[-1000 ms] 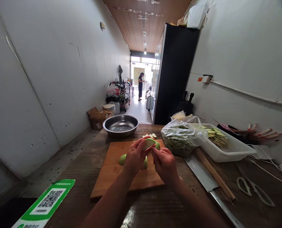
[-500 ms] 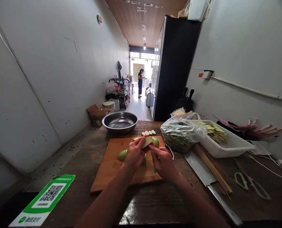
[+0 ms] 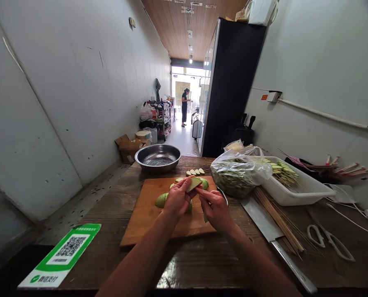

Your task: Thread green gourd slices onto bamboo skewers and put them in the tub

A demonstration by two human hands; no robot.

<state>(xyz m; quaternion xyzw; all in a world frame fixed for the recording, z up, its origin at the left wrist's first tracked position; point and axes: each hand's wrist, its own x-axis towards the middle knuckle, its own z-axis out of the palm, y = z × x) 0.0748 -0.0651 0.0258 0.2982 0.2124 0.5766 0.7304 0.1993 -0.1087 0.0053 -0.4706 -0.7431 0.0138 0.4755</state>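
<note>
A dark wooden tabletop spreads beneath the left grip and right grip, with a brown cutting board directly under both. Well right of them, a white tray holds green slices on sticks; a clear bag of greens sits nearer. Ahead and leftward stands a metal basin. A cleaver lies right of the right grip — a bundle of thin sticks alongside. The left grip is closed on a green-edged slice, thumb on its face; the right grip is pinched together at the slice's right end — whether around a stick, I cannot tell. Green pieces lie beside the left grip, four small slices ahead.
</note>
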